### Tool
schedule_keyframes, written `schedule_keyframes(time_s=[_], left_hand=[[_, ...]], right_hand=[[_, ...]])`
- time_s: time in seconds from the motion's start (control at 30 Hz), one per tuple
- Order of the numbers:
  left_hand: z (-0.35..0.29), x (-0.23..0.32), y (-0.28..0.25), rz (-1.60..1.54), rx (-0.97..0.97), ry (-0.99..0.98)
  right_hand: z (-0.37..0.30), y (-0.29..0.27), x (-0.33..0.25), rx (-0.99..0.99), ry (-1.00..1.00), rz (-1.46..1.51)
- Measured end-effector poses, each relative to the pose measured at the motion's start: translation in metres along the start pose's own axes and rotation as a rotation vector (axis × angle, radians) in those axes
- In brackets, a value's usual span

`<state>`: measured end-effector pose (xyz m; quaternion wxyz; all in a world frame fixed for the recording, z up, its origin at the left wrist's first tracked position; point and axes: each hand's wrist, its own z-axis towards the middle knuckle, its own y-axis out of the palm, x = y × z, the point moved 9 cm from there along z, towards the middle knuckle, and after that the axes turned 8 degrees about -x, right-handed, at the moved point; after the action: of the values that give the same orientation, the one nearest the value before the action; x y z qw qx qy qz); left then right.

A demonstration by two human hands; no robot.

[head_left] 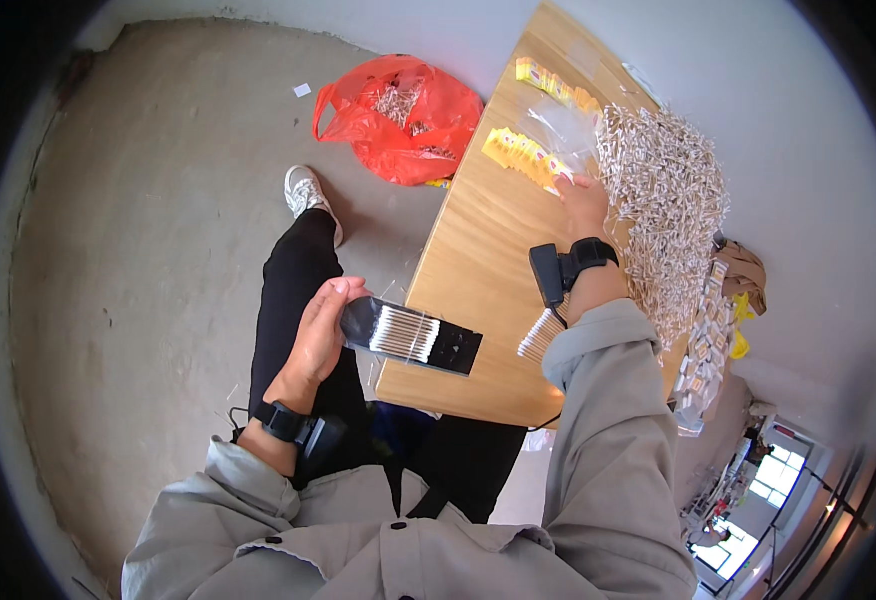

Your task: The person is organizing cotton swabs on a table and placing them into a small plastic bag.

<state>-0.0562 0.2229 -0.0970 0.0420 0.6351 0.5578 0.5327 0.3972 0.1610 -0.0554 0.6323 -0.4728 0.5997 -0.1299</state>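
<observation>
Wooden table [478,260] carried a large heap of white cotton swabs [663,190], two rows of yellow packets [525,155], clear plastic bags [566,122]. Concrete floor [158,200] bore a red plastic bag [403,115].

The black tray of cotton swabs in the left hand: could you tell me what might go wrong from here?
The black tray is gripped by the left hand at one end only, past the table edge, so swabs could slide to the floor. The right hand reaching into the swab pile might push loose ones off.

swab heap [663,190] on table [478,260], bag [403,115] on floor [158,220] left
</observation>
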Motion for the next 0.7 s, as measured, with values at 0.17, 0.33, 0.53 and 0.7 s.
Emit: schedule_keyframes(time_s=[0.17,0.33,0.53,0.7], left_hand=[[-0.006,0.001,-0.007,-0.006,0.024,-0.012],[-0.006,-0.001,-0.004,-0.006,0.008,-0.005],[0.001,-0.005,0.005,-0.02,-0.041,-0.02],[-0.004,-0.002,-0.009,0.0,0.0,0.007]], right_hand=[[-0.009,0.005,-0.018,0.024,-0.106,-0.11],[-0.007,0.002,-0.009,-0.219,-0.079,-0.12],[0.001,-0.024,-0.006,0.076,-0.303,-0.23],[-0.006,0.008,-0.03,-0.423,-0.251,-0.315]])
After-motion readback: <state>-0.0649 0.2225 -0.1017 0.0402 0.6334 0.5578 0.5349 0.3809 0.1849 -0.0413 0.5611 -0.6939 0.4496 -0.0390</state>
